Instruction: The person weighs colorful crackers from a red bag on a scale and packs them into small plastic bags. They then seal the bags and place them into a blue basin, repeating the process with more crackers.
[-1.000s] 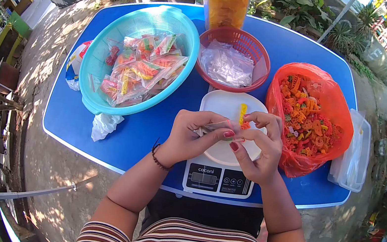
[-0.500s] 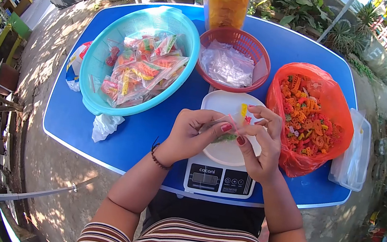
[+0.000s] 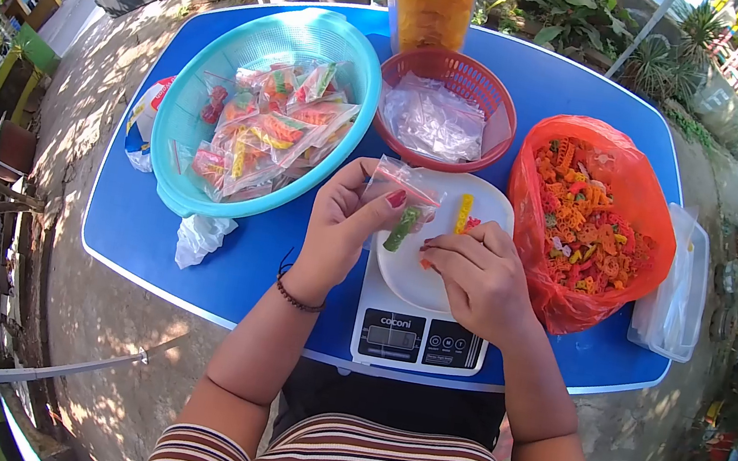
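My left hand (image 3: 343,227) grips a small clear zip bag (image 3: 414,183) by its side, with a green snack piece (image 3: 402,229) inside. Over the white plate (image 3: 400,278) of the kitchen scale (image 3: 419,341), my right hand (image 3: 484,275) has its fingers pinched at a small orange snack piece (image 3: 425,263), partly hidden by the fingertips. A yellow snack piece (image 3: 464,214) and a red one (image 3: 473,225) lie on the plate just beyond the right hand.
A turquoise basket (image 3: 168,186) of filled bags stands left on the blue table (image 3: 282,303). A red basket (image 3: 391,150) holds flat bags. Right are a red plastic bag (image 3: 559,302) of colourful snacks and a clear container (image 3: 681,325). A tub (image 3: 426,10) of yellow chips stands behind.
My hands have moved apart. The left now holds the zip bag upright to the left of the plate, while the right has dropped to the plate and pinches at an orange piece.
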`<act>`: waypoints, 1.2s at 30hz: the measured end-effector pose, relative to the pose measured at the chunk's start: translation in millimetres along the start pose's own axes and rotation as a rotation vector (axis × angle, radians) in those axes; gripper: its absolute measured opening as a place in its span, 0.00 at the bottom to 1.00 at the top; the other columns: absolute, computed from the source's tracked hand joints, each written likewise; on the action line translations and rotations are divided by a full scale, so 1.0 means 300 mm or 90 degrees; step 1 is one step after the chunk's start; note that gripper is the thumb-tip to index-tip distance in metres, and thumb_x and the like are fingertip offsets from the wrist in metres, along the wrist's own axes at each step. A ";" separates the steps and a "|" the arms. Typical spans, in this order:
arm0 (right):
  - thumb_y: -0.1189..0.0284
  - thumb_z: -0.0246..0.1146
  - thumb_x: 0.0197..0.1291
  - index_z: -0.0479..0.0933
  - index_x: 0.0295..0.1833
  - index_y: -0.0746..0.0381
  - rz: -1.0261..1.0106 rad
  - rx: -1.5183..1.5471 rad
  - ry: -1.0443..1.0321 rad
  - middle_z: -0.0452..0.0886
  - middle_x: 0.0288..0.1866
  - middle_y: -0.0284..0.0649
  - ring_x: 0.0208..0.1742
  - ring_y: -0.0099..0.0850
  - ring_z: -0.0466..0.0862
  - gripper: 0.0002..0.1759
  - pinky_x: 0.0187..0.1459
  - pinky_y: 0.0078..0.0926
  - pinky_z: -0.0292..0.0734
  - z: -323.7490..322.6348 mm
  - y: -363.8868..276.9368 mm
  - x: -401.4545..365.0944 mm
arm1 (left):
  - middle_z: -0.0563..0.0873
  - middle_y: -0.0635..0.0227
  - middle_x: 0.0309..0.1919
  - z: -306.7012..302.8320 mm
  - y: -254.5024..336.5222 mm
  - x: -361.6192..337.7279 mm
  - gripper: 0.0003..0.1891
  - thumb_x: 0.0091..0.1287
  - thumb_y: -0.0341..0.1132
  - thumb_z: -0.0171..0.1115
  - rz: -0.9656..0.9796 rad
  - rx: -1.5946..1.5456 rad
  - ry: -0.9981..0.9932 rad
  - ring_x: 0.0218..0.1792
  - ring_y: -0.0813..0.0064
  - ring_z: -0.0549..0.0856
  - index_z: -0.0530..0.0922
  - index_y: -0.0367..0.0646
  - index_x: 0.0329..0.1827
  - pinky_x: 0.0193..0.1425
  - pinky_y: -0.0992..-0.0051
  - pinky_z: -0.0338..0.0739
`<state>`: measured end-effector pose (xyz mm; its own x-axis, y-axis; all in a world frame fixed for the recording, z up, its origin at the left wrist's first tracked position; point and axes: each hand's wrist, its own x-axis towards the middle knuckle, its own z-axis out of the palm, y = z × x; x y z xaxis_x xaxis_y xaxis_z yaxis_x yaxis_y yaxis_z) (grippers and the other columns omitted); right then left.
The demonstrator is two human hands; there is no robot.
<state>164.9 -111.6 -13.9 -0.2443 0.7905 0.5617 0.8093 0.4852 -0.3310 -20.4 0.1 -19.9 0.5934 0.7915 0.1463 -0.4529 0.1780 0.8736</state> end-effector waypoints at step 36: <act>0.71 0.70 0.62 0.88 0.45 0.61 0.094 0.193 0.188 0.83 0.53 0.44 0.44 0.33 0.78 0.08 0.49 0.31 0.73 -0.024 -0.016 0.001 | 0.92 0.59 0.46 0.040 0.005 -0.037 0.15 0.65 0.21 0.73 -0.028 0.182 -0.137 0.49 0.77 0.89 0.85 0.31 0.54 0.56 0.76 0.84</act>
<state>164.8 -116.5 -6.7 0.0606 0.7404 0.6694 0.6206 0.4973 -0.6063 -19.7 -15.5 -14.7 0.7484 0.6402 0.1731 -0.2373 0.0148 0.9713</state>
